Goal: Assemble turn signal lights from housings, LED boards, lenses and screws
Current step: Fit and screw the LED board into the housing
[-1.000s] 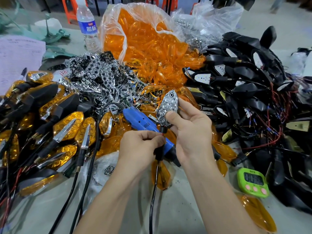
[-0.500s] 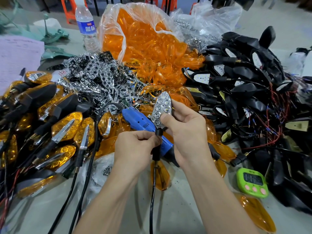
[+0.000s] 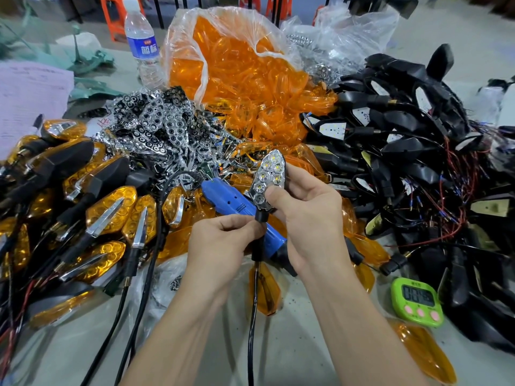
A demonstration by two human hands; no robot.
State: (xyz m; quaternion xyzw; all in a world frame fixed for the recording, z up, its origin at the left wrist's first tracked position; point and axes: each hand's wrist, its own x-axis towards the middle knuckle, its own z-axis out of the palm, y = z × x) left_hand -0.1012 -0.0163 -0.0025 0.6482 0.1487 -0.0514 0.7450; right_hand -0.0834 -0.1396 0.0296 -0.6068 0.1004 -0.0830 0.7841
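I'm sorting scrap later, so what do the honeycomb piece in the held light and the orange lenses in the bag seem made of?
The honeycomb piece is likely chrome-plated plastic, though metal cannot be ruled out; it shows mirror-bright glints on moulded cups. The orange lenses look like translucent amber plastic, glossy; overlapping pieces show through one another.

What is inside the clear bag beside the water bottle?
Orange lenses fill the clear bag and spill from its open front; anything beneath them is covered.

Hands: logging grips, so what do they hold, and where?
One lensless light: left hand pinches its black stem, right hand grips its lower body.
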